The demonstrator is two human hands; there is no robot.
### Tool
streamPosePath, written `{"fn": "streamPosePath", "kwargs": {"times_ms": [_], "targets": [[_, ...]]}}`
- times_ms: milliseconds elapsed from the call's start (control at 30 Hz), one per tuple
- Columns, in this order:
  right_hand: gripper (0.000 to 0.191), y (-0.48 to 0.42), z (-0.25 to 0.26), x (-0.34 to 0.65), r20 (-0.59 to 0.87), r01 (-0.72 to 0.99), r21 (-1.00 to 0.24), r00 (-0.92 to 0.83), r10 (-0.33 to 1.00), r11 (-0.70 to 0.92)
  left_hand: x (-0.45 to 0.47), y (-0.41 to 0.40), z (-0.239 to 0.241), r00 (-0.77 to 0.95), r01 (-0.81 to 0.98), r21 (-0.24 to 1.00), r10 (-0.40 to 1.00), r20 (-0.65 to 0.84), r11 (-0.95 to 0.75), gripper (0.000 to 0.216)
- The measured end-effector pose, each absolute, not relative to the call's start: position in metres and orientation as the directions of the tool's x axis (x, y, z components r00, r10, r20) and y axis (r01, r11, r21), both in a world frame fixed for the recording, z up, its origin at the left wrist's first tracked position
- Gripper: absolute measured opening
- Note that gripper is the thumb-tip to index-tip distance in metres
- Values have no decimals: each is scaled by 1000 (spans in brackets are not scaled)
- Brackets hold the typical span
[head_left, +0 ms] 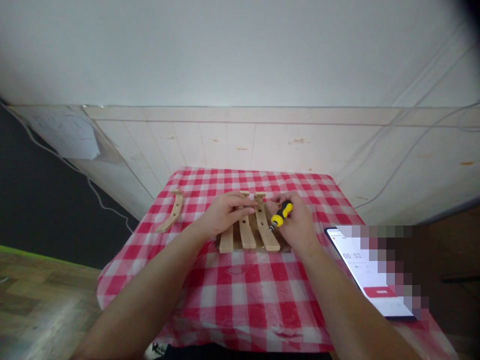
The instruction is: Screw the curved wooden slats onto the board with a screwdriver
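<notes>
Several pale wooden pieces with dark holes lie side by side on a brownish flat piece; the rightmost wooden piece (268, 232) and the middle wooden piece (246, 235) show best. My left hand (228, 212) rests over the left and middle pieces, its fingers stretched toward the right one. What lies under its fingertips is hidden. In my right hand (298, 220) is a yellow and black screwdriver (279, 217), its tip pointing down and left beside the rightmost piece. The fingers of that hand are closed round it.
A separate curved wooden piece (175, 211) lies on the left of the red and white checked tablecloth (240, 300). A phone (352, 270) with a lit timer screen lies at the right edge. Behind the table stands a pale panelled wall (225, 142), with cables on both sides.
</notes>
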State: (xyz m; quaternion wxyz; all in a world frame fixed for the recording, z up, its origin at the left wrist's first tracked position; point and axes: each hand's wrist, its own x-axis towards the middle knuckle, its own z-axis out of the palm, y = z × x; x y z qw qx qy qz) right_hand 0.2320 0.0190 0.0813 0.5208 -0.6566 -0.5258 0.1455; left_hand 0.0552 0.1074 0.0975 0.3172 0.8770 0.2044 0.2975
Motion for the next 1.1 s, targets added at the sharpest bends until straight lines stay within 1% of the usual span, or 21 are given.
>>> {"fn": "streamPosePath", "kwargs": {"times_ms": [33,100,133,200,267,333,467,567,600,667,800,867,933,1000,1100], "targets": [[17,17,84,230,398,509,-843,374,838,173,56,105,99,718,164,685,562,411,-710,24],[19,13,87,227,450,445,-842,270,851,304,57,101,101,719,155,700,566,404,-697,22],[21,12,87,224,466,429,-834,213,858,347,58,99,102,735,150,718,562,380,-680,20],[24,11,85,220,503,456,-795,127,855,400,60,98,102,766,129,781,562,313,-611,17],[23,11,83,216,539,544,-729,83,838,415,61,98,101,776,104,863,583,241,-495,17],[21,12,82,214,563,602,-683,73,823,414,61,99,99,781,79,914,595,191,-397,18],[18,13,83,217,558,593,-691,72,827,414,60,101,97,808,44,942,566,161,-332,23],[14,14,84,221,525,597,-718,124,842,359,60,102,96,806,46,955,575,138,-294,30],[14,13,84,223,504,603,-727,145,852,328,60,102,96,802,54,949,579,143,-310,30],[12,12,86,225,468,617,-733,152,870,287,60,102,96,796,79,916,578,179,-393,29],[8,7,89,227,457,657,-699,107,883,282,60,99,100,771,160,784,572,280,-600,28],[6,7,89,228,457,673,-694,138,879,255,60,97,101,751,208,710,575,324,-673,28],[7,10,87,232,438,665,-718,203,876,205,61,97,101,753,218,645,547,367,-732,29],[11,15,82,237,400,622,-767,274,875,156,62,99,98,814,149,597,441,379,-788,37],[17,23,75,246,337,481,-864,331,882,149,65,104,95,938,2,580,202,280,-814,43]]}}
